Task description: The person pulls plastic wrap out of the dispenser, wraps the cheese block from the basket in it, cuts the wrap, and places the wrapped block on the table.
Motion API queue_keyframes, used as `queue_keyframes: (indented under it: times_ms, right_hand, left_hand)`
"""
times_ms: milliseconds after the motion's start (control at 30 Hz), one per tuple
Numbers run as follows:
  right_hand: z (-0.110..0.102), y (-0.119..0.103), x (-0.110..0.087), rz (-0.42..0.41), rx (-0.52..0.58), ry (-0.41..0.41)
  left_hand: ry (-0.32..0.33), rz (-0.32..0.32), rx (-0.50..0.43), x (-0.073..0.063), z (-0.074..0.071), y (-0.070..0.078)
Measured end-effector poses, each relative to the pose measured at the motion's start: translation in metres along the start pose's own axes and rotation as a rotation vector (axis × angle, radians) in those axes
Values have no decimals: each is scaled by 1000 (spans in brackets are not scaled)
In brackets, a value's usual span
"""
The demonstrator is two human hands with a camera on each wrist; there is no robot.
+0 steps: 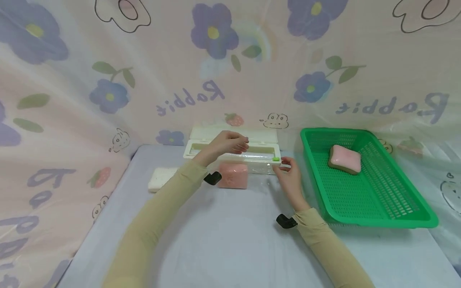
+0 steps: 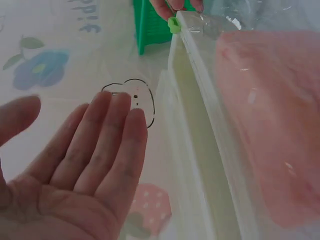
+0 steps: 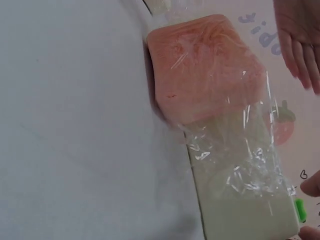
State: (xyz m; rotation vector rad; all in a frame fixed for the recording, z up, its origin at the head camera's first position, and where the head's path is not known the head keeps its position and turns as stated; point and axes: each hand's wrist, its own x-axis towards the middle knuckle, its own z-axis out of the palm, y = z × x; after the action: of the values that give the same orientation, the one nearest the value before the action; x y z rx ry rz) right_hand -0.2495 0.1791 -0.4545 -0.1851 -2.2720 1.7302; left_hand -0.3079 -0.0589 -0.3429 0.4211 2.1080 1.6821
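Observation:
A long white cling film box (image 1: pixel 232 150) stands at the back of the table, its lid up and the film roll showing inside. Clear film hangs down its front, over a pink block (image 1: pixel 233 176) that looks like a sponge or soap. Above the box my left hand (image 1: pixel 230 143) is held with straight fingers, palm bare in the left wrist view. At the box's right end my right hand (image 1: pixel 289 180) grips the corner between thumb and fingers, beside the green slider (image 1: pixel 275 159). In the right wrist view, film (image 3: pixel 240 170) wrinkles over the pink block and box front.
A green plastic basket (image 1: pixel 317 188) stands on the right, holding a pink-topped, brown-sided block (image 1: pixel 345 159). On the left, a white block (image 1: pixel 161 179) lies partly behind my left sleeve. A flowered curtain (image 1: pixel 252 80) hangs behind the white table (image 1: pixel 223 240).

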Motion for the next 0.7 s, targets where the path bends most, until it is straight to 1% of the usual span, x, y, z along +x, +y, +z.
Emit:
queue_keyframes:
  times_ms: [67, 167, 267, 333, 500, 567, 700]
  right_hand:
    - [2, 3, 3, -32, 1, 10]
    - [5, 5, 8, -58, 1, 15]
    - [7, 7, 11, -66, -11, 16]
    - [8, 7, 13, -64, -10, 17]
    - [9, 8, 14, -63, 22, 15]
    - [10, 8, 14, -63, 41, 21]
    - [12, 10, 14, -58, 63, 37]
  left_hand:
    - [-71, 3, 53, 16, 7, 2]
    - [-177, 13, 130, 36, 16, 5]
    - [-241, 23, 170, 51, 26, 7]
    - [-253, 30, 182, 59, 33, 8]
    - [-238, 67, 244, 77, 51, 6]
    - [-232, 78, 267, 82, 59, 3]
    - [-204, 61, 256, 86, 74, 0]
